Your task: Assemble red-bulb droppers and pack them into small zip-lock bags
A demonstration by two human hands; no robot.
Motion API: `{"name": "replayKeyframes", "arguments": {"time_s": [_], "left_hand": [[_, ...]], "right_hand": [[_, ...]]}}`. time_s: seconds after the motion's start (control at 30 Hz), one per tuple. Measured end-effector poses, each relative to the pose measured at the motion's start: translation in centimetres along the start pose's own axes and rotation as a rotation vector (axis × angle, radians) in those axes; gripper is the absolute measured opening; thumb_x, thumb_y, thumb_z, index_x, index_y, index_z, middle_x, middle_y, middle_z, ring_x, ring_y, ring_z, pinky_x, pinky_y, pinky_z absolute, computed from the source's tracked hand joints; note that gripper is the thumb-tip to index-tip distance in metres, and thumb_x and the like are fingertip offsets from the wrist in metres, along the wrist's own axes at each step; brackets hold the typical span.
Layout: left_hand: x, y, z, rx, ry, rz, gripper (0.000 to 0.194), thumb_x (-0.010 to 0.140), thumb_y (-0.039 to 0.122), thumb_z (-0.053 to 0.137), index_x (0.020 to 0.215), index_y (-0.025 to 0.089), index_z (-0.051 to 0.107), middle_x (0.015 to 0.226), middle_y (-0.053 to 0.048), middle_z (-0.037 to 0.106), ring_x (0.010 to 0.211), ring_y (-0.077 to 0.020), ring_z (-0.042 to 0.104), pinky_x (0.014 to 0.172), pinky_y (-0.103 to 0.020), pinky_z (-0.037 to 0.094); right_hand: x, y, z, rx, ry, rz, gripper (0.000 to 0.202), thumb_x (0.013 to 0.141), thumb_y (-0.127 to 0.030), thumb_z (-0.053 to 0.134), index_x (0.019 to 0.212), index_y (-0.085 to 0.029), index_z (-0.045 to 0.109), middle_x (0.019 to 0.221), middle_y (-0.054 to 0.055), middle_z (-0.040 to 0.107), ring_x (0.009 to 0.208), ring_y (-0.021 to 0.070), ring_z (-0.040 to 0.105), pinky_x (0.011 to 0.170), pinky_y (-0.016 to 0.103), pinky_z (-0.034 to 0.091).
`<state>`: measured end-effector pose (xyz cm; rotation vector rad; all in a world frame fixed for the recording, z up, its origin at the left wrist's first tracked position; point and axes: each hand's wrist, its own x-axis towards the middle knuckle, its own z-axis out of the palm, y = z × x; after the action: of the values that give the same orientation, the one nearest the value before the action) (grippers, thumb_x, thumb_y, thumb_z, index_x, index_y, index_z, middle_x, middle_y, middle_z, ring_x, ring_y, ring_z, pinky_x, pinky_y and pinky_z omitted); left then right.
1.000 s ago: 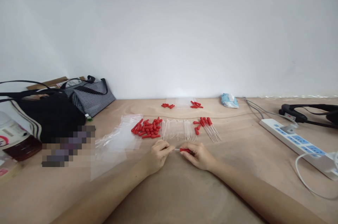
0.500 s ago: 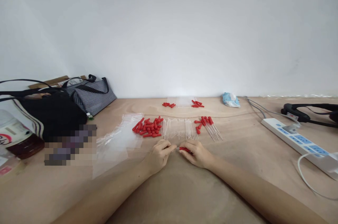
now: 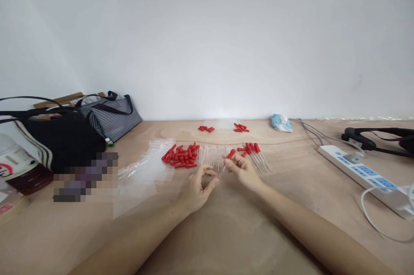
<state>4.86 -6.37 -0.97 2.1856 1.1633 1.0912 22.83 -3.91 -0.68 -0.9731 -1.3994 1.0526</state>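
Note:
My right hand (image 3: 242, 170) pinches a clear tube with a red rubber bulb (image 3: 231, 153) on its upper end; the tube slants down to the left. Just left of the tube's lower end, my left hand (image 3: 199, 186) is open, thumb and fingers apart, holding nothing. Beyond my hands lies a row of clear tubes (image 3: 210, 156). A pile of loose red bulbs (image 3: 183, 156) sits at the row's left. On the right, several tubes with red bulbs fitted (image 3: 258, 156) lie side by side, with a few loose bulbs beside them.
Clear plastic bags (image 3: 142, 180) lie at the left, near a black bag (image 3: 74, 145), a striped bag (image 3: 113, 115) and a bottle (image 3: 26, 175). More bulbs and tubes lie by the wall, near a blue-white packet (image 3: 281, 123). A power strip (image 3: 362, 171) is at right.
My right hand has lifted and turned, raising the bulb end of its tube away from my left hand. The fingers of my left hand have parted and let go of the tube.

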Motion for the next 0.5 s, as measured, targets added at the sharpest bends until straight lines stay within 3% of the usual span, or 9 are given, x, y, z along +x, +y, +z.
{"name": "replayKeyframes", "arguments": {"time_s": [0.13, 0.23, 0.33, 0.5], "left_hand": [[0.5, -1.2, -0.6, 0.141, 0.017, -0.044, 0.019, 0.076, 0.024, 0.053, 0.094, 0.018, 0.049, 0.092, -0.005, 0.06, 0.09, -0.0201, 0.056, 0.079, -0.036, 0.044], [0.6, -1.3, -0.6, 0.2, -0.041, -0.021, 0.015, 0.076, 0.02, 0.053, 0.09, 0.018, 0.052, 0.09, -0.004, 0.059, 0.088, -0.0207, 0.054, 0.079, -0.037, 0.043], [0.6, -0.8, -0.5, 0.217, -0.099, 0.044, 0.014, 0.075, 0.018, 0.054, 0.088, 0.018, 0.054, 0.089, -0.004, 0.058, 0.088, -0.0205, 0.052, 0.079, -0.037, 0.042], [0.5, -0.7, -0.6, 0.22, -0.105, 0.069, 0.01, 0.074, 0.016, 0.055, 0.084, 0.018, 0.055, 0.088, -0.004, 0.057, 0.086, -0.0197, 0.051, 0.078, -0.035, 0.042]], "right_hand": [[2.9, -0.4, -5.5, -0.4, 0.228, 0.02, 0.037, 0.071, -0.043, 0.053, 0.092, -0.013, 0.063, 0.066, 0.004, 0.063, 0.059, 0.0155, 0.056, 0.054, 0.024, 0.039], [3.9, 0.0, -8.6, -0.756, 0.373, 0.108, 0.036, 0.073, -0.042, 0.051, 0.09, -0.014, 0.066, 0.062, 0.004, 0.063, 0.056, 0.0171, 0.057, 0.052, 0.024, 0.036], [4.0, 1.0, -9.5, -0.972, 0.374, 0.176, 0.034, 0.074, -0.041, 0.05, 0.09, -0.017, 0.067, 0.067, 0.006, 0.065, 0.06, 0.0185, 0.058, 0.051, 0.024, 0.033], [3.8, 2.2, -8.9, -1.156, 0.37, 0.217, 0.033, 0.076, -0.042, 0.05, 0.096, -0.019, 0.064, 0.078, 0.008, 0.066, 0.073, 0.0208, 0.059, 0.059, 0.026, 0.034]]}}
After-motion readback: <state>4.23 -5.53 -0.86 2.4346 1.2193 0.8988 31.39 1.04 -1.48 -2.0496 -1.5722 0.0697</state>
